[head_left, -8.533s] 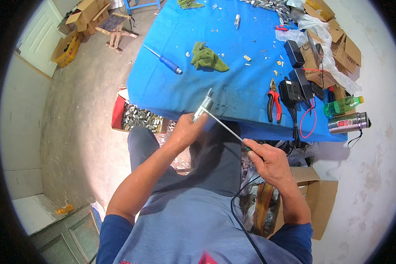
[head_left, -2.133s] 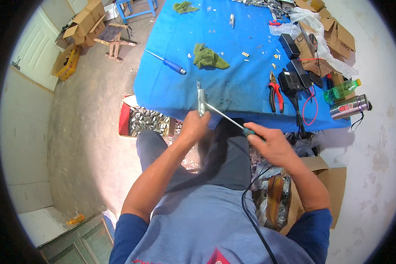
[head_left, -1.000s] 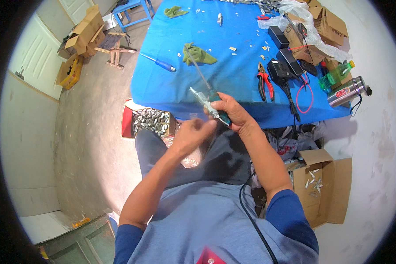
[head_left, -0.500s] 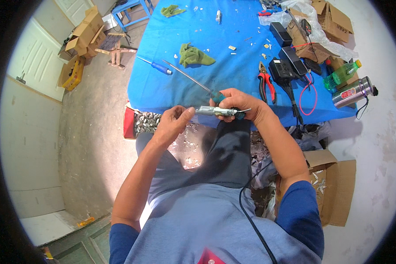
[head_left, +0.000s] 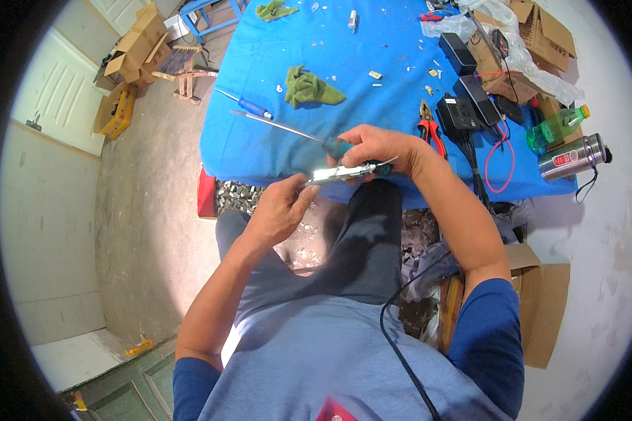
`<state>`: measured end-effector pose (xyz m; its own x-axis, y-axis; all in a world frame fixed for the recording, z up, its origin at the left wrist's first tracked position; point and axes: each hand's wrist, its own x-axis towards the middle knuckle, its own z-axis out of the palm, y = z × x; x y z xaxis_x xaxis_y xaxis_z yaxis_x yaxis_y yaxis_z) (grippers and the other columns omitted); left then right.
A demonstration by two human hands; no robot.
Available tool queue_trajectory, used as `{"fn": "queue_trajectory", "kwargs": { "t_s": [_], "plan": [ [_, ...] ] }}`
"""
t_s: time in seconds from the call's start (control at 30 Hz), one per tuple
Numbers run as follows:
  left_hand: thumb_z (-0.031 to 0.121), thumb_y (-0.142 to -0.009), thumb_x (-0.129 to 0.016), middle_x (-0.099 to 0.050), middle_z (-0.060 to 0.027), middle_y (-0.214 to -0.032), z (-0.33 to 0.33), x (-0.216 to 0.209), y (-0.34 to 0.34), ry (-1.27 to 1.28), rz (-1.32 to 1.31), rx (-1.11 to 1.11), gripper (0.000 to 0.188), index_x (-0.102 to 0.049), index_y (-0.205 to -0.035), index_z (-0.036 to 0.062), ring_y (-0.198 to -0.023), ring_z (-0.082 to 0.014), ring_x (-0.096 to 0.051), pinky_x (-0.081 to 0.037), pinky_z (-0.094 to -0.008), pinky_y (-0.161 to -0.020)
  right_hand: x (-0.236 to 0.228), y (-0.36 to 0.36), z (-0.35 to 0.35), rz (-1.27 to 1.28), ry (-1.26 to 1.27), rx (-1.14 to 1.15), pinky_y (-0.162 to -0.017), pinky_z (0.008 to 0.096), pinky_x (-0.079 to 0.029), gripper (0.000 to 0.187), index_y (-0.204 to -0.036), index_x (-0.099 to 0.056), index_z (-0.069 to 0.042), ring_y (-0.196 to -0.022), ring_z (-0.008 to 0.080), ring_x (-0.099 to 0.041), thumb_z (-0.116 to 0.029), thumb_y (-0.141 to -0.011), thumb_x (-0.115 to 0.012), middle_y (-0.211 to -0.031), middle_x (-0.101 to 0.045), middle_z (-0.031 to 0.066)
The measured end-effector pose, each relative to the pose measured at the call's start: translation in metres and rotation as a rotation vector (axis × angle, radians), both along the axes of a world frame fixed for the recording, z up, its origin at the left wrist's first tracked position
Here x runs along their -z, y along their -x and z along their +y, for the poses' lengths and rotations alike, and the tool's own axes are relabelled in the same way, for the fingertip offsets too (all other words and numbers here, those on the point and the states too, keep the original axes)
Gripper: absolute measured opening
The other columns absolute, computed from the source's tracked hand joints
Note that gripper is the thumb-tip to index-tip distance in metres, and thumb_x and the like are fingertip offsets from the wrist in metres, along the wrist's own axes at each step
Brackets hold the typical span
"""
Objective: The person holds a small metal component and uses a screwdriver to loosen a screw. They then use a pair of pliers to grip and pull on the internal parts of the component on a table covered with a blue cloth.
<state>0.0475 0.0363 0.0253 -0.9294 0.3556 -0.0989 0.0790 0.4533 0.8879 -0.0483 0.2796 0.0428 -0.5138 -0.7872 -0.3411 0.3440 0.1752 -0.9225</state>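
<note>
My left hand (head_left: 279, 210) pinches the near-left end of a slim silver and white device part (head_left: 333, 173), held above my lap at the table's front edge. My right hand (head_left: 379, 151) is closed round a screwdriver (head_left: 281, 128), whose teal handle is partly hidden by the fingers and whose long shaft points up and left. Against the right end of the part, that same hand also steadies a dark teal piece (head_left: 383, 169) with a thin pale tip. What exactly this piece is, I cannot tell.
On the blue-covered table (head_left: 253, 151) lie a blue screwdriver (head_left: 255, 109), a green cloth (head_left: 309, 88), red-handled pliers (head_left: 432, 130), black adapters (head_left: 458, 112), a green bottle (head_left: 558, 130) and a steel flask (head_left: 572, 158). A cardboard box (head_left: 544, 302) stands at lower right.
My left fingers have closed onto the part's end, and the part now tilts, its left end lower. The screwdriver's shaft has swung flatter, its tip lower and further left.
</note>
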Motion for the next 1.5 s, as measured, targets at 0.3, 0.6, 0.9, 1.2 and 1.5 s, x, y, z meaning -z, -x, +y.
{"fn": "queue_trajectory", "kwargs": {
  "t_s": [0.3, 0.6, 0.9, 1.2, 1.5],
  "plan": [
    [0.034, -0.100, -0.054, -0.061, -0.0220, -0.072, -0.006, 0.022, 0.001, 0.197, -0.056, -0.162, 0.038, -0.061, -0.089, -0.0015, -0.071, -0.0417, -0.060, -0.046, -0.0460, -0.064, -0.027, -0.010, 0.076, 0.429, -0.306, 0.558, -0.054, 0.0246, -0.043, 0.034, -0.111, -0.063, -0.002, -0.065, 0.0068, -0.054, -0.032, -0.094, -0.060, -0.078, -0.057, -0.0015],
    [0.036, -0.102, -0.053, -0.053, -0.0069, -0.061, 0.001, 0.059, 0.012, 0.147, 0.039, -0.228, 0.043, -0.058, -0.080, -0.0004, -0.056, -0.0167, -0.049, -0.039, -0.0359, -0.055, -0.030, -0.155, 0.077, 0.585, -0.503, 0.445, -0.080, 0.0319, -0.049, 0.049, -0.136, -0.052, -0.004, -0.085, 0.0167, -0.059, -0.025, -0.093, -0.065, -0.096, -0.062, 0.0060],
    [0.034, -0.101, -0.054, -0.056, -0.0142, -0.063, 0.004, 0.059, 0.015, 0.148, 0.089, -0.237, 0.039, -0.060, -0.086, -0.0015, -0.056, -0.0273, -0.053, -0.041, -0.0408, -0.056, -0.037, -0.178, 0.057, 0.674, -0.595, 0.479, -0.089, 0.0362, -0.052, 0.040, -0.130, -0.061, -0.005, -0.104, 0.0326, -0.068, -0.013, -0.091, -0.065, -0.116, -0.068, 0.0201],
    [0.033, -0.101, -0.054, -0.058, -0.0228, -0.069, 0.004, 0.061, 0.013, 0.170, 0.132, -0.241, 0.037, -0.059, -0.087, -0.0019, -0.065, -0.0427, -0.056, -0.041, -0.0479, -0.059, -0.036, -0.165, 0.049, 0.812, -0.627, 0.416, -0.084, 0.0366, -0.053, 0.038, -0.127, -0.063, -0.005, -0.097, 0.0337, -0.069, -0.011, -0.089, -0.066, -0.109, -0.069, 0.0187],
    [0.032, -0.101, -0.053, -0.060, -0.0223, -0.068, 0.007, 0.058, 0.013, 0.210, 0.155, -0.253, 0.037, -0.059, -0.085, -0.0008, -0.067, -0.0454, -0.058, -0.042, -0.0510, -0.060, -0.051, -0.154, 0.035, 1.157, -0.767, 0.284, -0.067, 0.0387, -0.055, 0.036, -0.122, -0.065, -0.009, -0.082, 0.0307, -0.068, -0.010, -0.086, -0.067, -0.097, -0.069, 0.0109]
  ]
}}
